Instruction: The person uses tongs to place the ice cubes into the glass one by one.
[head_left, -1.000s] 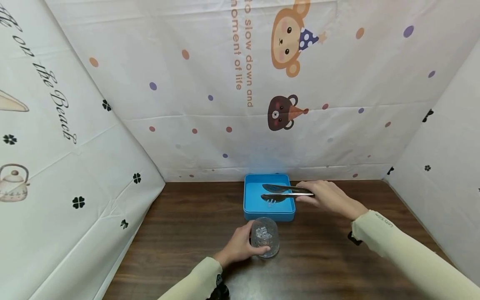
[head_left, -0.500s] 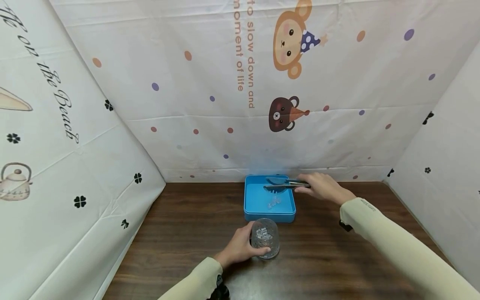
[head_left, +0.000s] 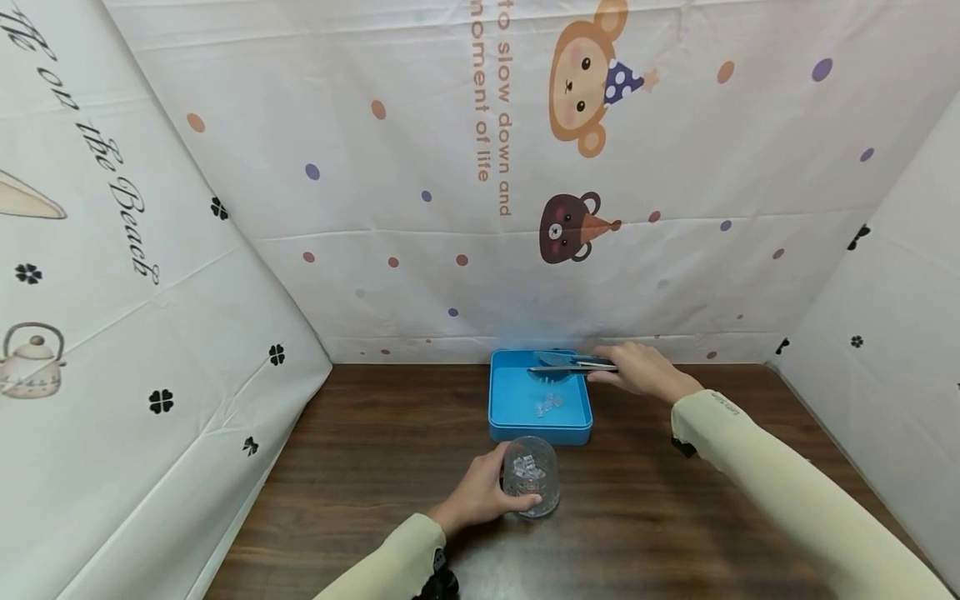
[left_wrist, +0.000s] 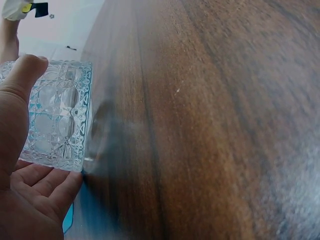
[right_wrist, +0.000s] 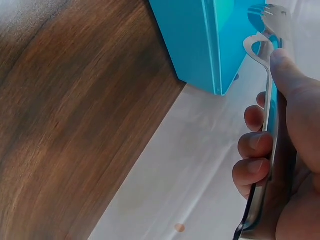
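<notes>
My left hand (head_left: pixel 480 490) grips a clear cut-glass tumbler (head_left: pixel 542 492), thumb on the near side. The tumbler stands on the table and has small clear cubes (head_left: pixel 528 467) inside. The left wrist view shows its patterned wall (left_wrist: pixel 55 117) between thumb and fingers. My right hand (head_left: pixel 641 369) holds metal tongs (right_wrist: pixel 270 107) by the arms, fingers curled round them. Their tips reach over the back of a blue box (head_left: pixel 540 436); one tip is toothed like a fork. Several clear pieces (head_left: pixel 549 404) lie in the box. Whether the tips hold anything is unclear.
The brown wooden table (head_left: pixel 375 433) runs back to a white printed cloth wall (head_left: pixel 420 283). The blue box stands close to that back wall. White cloth also hangs on the left side (head_left: pixel 202 358) and the right side (head_left: pixel 885 333).
The tongs have moved back from the middle of the box to its rear, and their tips are nearer each other. More clear pieces show in the box. My left hand and tumbler stay put.
</notes>
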